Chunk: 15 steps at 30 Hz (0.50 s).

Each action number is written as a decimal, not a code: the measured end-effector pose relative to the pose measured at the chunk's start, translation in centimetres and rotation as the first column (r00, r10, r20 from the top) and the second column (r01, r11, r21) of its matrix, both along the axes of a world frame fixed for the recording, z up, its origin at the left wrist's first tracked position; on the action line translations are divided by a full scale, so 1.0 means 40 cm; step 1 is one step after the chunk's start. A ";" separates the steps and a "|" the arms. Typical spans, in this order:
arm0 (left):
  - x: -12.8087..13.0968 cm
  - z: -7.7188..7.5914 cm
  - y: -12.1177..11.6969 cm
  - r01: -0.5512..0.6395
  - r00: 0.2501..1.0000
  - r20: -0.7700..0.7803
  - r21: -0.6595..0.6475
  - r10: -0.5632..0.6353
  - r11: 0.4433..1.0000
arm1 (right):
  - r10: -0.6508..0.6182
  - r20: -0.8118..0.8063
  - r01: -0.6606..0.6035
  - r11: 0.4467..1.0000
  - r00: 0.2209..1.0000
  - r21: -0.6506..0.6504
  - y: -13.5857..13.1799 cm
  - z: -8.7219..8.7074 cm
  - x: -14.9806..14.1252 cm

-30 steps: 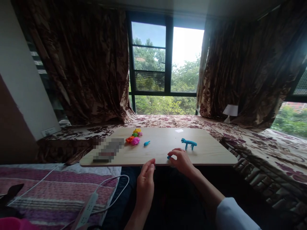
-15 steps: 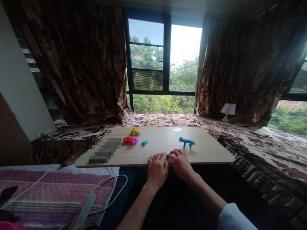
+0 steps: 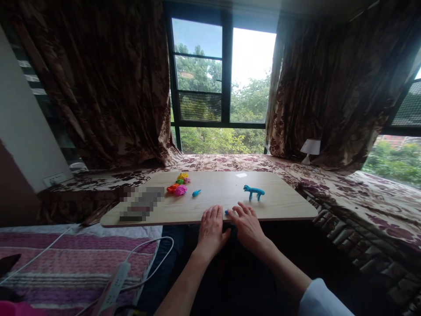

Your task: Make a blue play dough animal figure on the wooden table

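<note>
At the near edge of the table, my left hand [image 3: 211, 229] lies palm down with its fingers stretched out. Close on its right, my right hand [image 3: 247, 224] is spread open, fingers pointing forward. A small blue clay piece [image 3: 226, 212] shows between the hands, by my right fingertips; whether they touch it I cannot tell. Beyond my right hand stands a blue clay animal figure [image 3: 255, 191] on thin legs. Another blue clay piece [image 3: 196, 193], tapering at one end, lies farther left. Orange [image 3: 173, 188], magenta [image 3: 180, 190], green and yellow [image 3: 183, 176] clay lumps are clustered beside it.
The pale wooden table [image 3: 283, 206] has rounded corners. A blurred-out dark object [image 3: 143, 204] lies on its left side. A white lamp [image 3: 311, 147] stands on the flowered window seat. A power strip [image 3: 113, 285] with a white cable rests on the striped bedding at left.
My left hand has come up from below the table edge and turned palm down beside the right. My right hand's fingers have opened from a pinch at the small blue piece.
</note>
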<state>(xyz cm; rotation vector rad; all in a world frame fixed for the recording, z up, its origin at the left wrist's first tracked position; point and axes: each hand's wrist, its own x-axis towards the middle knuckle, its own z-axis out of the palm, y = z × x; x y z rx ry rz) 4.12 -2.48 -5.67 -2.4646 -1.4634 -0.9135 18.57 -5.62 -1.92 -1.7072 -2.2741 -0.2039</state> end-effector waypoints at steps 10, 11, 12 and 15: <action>-0.003 -0.006 0.003 0.001 0.999 -0.034 -0.007 -0.002 1.000 | 0.008 0.036 -0.008 1.000 0.999 -0.005 0.004 -0.013 -0.002; -0.003 -0.007 0.003 0.001 0.999 -0.034 -0.010 -0.001 1.000 | 0.011 0.039 -0.011 1.000 0.999 -0.003 -0.006 -0.017 0.001; -0.003 -0.007 0.004 0.000 0.999 -0.035 -0.013 -0.001 1.000 | 0.013 0.043 -0.013 1.000 0.999 -0.004 -0.013 -0.020 0.002; -0.002 -0.006 0.004 0.000 0.999 -0.039 -0.015 -0.001 1.000 | -0.001 0.044 0.002 1.000 0.999 -0.021 -0.002 -0.012 -0.003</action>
